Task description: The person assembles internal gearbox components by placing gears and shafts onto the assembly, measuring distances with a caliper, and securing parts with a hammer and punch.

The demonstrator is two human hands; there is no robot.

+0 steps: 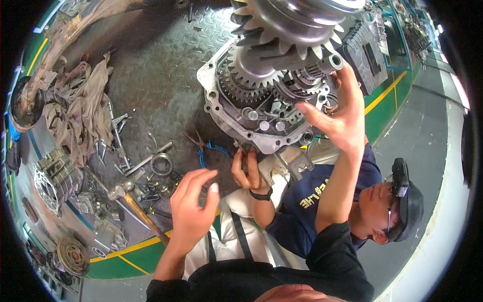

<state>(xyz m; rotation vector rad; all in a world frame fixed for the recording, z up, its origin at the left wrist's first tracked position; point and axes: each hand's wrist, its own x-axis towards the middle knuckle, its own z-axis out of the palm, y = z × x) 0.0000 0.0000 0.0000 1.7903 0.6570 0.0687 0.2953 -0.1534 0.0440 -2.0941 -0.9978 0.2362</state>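
Observation:
A metal gearbox housing (214, 98) stands on the bench with gears and shafts inside. My right hand (344, 113) curls round a splined gear shaft (314, 70) at the housing's right side, thumb in front and fingers partly hidden behind it. My left hand (193, 204) hangs in the air left of the housing, fingers apart and holding nothing. Large in the foreground, a toothed gear assembly (287, 25) covers the upper part of the housing. A co-worker's hand (246, 168) touches the housing's near edge, beside a metal bracket (289, 163).
Pliers with blue handles (204, 146) lie beside the housing. A hammer (123, 191), a bearing (161, 164), loose metal parts and a crumpled grey cloth (83, 105) spread over the left side. A black case (367, 55) is at the far right. The co-worker (327, 201) sits close at my right.

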